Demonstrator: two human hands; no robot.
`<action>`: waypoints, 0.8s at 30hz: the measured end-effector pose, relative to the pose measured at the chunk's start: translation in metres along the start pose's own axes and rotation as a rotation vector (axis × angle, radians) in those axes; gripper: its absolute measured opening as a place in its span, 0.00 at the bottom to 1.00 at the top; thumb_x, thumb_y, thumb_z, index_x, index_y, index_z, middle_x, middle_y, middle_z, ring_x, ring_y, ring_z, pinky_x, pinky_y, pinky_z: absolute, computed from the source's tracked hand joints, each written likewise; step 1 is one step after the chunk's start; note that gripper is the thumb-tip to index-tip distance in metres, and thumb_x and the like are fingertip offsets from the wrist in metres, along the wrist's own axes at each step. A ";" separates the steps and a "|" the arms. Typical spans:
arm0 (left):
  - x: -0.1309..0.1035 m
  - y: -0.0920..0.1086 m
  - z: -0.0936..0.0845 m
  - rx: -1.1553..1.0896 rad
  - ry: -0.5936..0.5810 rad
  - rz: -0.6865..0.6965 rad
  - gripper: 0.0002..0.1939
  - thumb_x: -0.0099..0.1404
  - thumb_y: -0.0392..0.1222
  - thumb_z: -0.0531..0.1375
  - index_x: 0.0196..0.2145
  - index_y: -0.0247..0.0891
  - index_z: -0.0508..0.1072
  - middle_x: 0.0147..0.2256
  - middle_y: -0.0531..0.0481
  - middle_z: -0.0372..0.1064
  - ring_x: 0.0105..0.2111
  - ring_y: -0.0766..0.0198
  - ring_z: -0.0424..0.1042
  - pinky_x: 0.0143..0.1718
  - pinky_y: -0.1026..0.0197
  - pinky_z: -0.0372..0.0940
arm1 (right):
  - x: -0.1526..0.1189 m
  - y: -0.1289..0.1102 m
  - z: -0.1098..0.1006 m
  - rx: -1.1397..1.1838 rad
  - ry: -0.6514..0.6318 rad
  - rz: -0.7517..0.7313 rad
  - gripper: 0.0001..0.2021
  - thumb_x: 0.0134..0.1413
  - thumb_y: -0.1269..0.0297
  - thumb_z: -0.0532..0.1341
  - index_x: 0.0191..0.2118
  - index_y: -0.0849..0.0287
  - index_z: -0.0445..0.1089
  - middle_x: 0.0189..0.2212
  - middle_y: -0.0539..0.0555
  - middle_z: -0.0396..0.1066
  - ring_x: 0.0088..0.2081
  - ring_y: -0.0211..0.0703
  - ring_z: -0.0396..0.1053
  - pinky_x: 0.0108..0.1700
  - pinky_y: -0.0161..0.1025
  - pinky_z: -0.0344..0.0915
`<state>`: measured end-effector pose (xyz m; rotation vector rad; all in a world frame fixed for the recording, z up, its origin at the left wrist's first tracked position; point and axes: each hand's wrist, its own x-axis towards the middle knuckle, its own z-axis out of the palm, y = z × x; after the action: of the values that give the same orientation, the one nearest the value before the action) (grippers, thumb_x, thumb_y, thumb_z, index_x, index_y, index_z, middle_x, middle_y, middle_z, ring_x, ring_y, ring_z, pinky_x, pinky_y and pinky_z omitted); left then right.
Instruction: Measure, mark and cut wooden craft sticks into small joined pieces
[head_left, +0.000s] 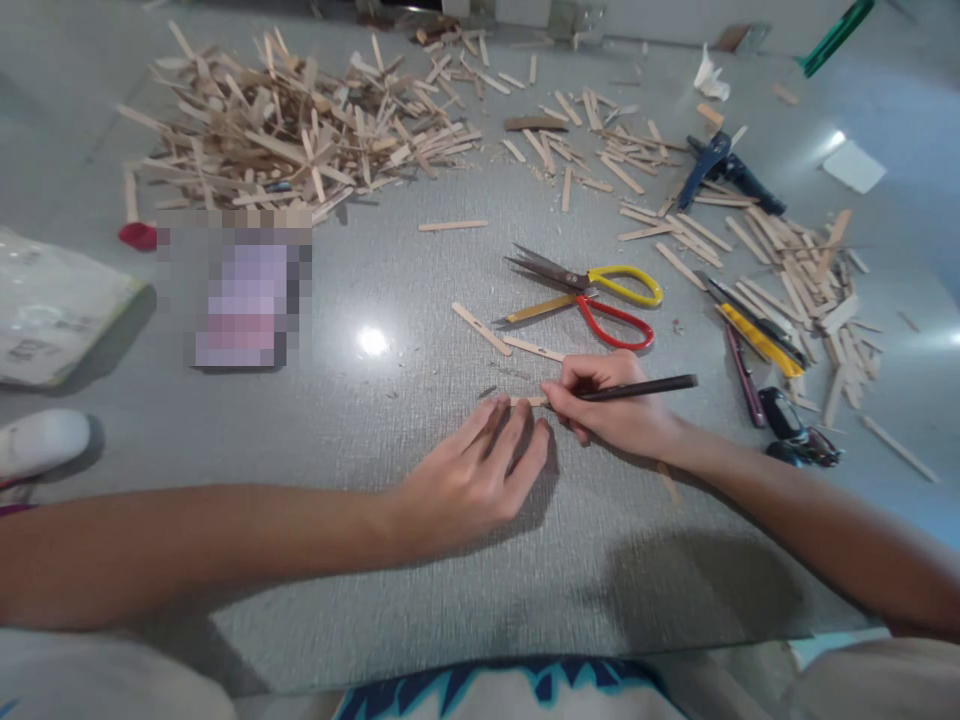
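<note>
My left hand rests low on the grey table, its bent fingertips pressing down a wooden craft stick. Pinched in my right hand is a slim black pen-like tool, its tip end at the stick's right part and hidden by my fingers. Just beyond my hands lie a notched craft stick and another notched one, the second partly behind my right hand. Scissors with one yellow and one red handle lie open above them.
A large heap of craft sticks covers the back left. On the right are loose sticks, blue-handled pliers, a yellow cutter knife and keys. A plastic bag and white mouse sit at left.
</note>
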<state>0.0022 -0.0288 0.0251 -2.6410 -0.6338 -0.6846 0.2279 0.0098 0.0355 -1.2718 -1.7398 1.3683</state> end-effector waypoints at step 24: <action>-0.002 0.001 0.001 -0.002 -0.026 0.000 0.15 0.78 0.26 0.51 0.49 0.21 0.79 0.46 0.29 0.85 0.46 0.45 0.87 0.48 0.50 0.82 | 0.000 0.001 0.002 -0.008 0.022 0.003 0.21 0.66 0.58 0.67 0.23 0.54 0.64 0.12 0.45 0.66 0.13 0.33 0.64 0.18 0.30 0.57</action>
<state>0.0011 -0.0301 0.0229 -2.6554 -0.6411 -0.6519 0.2264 0.0090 0.0339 -1.2896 -1.7306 1.3454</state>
